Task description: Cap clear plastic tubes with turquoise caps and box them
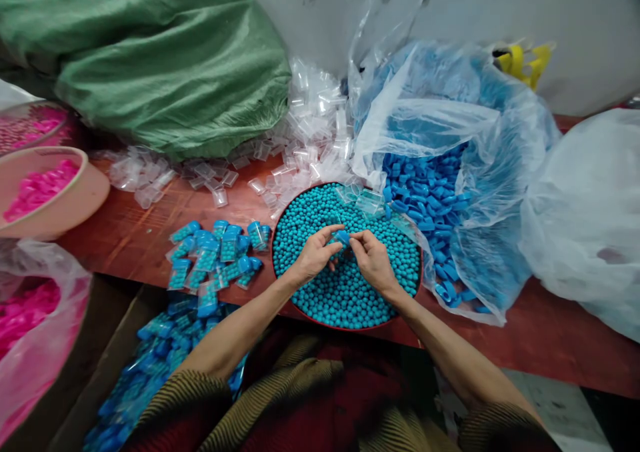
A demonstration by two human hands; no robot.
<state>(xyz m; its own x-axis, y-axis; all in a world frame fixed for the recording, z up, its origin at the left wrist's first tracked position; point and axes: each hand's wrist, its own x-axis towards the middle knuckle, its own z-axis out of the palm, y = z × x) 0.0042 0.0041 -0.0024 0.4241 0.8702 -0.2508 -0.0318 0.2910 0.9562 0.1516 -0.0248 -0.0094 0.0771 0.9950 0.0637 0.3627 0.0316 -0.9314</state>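
Above a round tray [421, 275] of turquoise beads [345, 299], both hands meet at a small transparent container with a blue cap [343, 237]. The fingers of my left hand [315, 255] are closed around the container, whose body is mostly hidden. My right hand [373, 260] pinches the cap's right side between thumb and forefinger. A couple of empty transparent containers [370, 202] lie on the beads at the tray's far edge. Left of the tray, several filled, blue-capped containers [207, 260] lie in a loose pile on the table.
The red table [565, 332] carries loose transparent containers [320, 132] and a green sack [175, 65] at the back. A plastic bag of blue caps [425, 185] lies right, beside a white bag [590, 219]. A pink basin [80, 202] stands left; a box below holds capped containers [150, 365].
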